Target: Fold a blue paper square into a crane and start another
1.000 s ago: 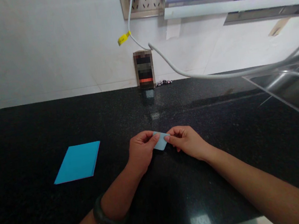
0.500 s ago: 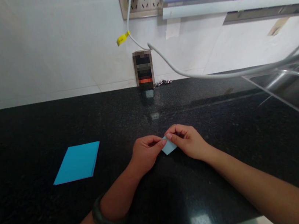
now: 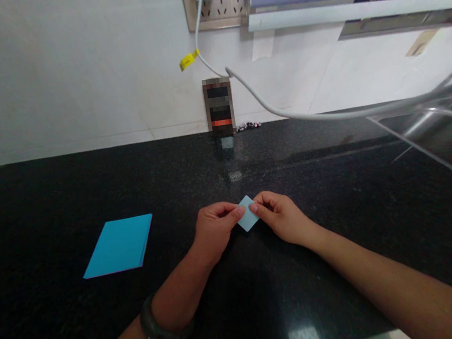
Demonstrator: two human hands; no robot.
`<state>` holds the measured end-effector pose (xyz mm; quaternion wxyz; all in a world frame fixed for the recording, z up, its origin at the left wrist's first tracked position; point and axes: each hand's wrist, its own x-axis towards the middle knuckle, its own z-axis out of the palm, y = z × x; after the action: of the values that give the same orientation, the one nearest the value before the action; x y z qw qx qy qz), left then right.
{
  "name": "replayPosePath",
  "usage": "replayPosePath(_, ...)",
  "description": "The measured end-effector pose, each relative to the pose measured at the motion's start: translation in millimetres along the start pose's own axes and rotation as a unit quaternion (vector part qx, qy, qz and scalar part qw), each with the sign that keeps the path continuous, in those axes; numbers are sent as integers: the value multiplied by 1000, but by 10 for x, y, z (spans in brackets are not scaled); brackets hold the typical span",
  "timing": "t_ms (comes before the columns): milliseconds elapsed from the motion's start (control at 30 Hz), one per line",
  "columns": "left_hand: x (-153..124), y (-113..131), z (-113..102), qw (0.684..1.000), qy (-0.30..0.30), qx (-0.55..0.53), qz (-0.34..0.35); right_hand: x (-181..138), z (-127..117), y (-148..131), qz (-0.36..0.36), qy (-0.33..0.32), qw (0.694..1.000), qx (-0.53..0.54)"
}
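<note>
head view, pale paper, pinched between both hands

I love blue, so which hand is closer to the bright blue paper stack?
Left. The left hand is right of the bright blue paper stack, not touching it; the right hand is farther right.

You have a glossy black, speckled countertop before you, its back edge meeting the pale wall. Over to your left lies a slim blue paper stack. At the back, a dark upright device, its front too blurred to read, stands by the wall, with a small beaded string lying just to its right
</note>
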<state>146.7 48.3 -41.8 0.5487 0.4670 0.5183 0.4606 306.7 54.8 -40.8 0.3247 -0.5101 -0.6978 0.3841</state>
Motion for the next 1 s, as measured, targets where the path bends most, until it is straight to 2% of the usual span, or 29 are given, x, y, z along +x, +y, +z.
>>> replayPosePath(167,5,-13,3,999,15,-27,-12,3,-72,17,22,-31,999,-6)
replayPosePath(300,0,-9,2,1000,3,-22,-10,-6,-130,32,52,-26,997,-47)
replayPosePath(533,-21,-11,14,998,-54,13,3,-10,-11,-15,0,-30,998,49)
replayPosePath(767,0,2,-10,1000,-23,-15,-14,-28,-92,12,41,-93,993,53)
replayPosePath(900,22,0,-17,999,-38,1,-8,-40,-148,22,28,-74,997,4)
replayPosePath(1000,26,-7,-10,999,-19,32,10,-36,-140,12,58,-73,996,9)
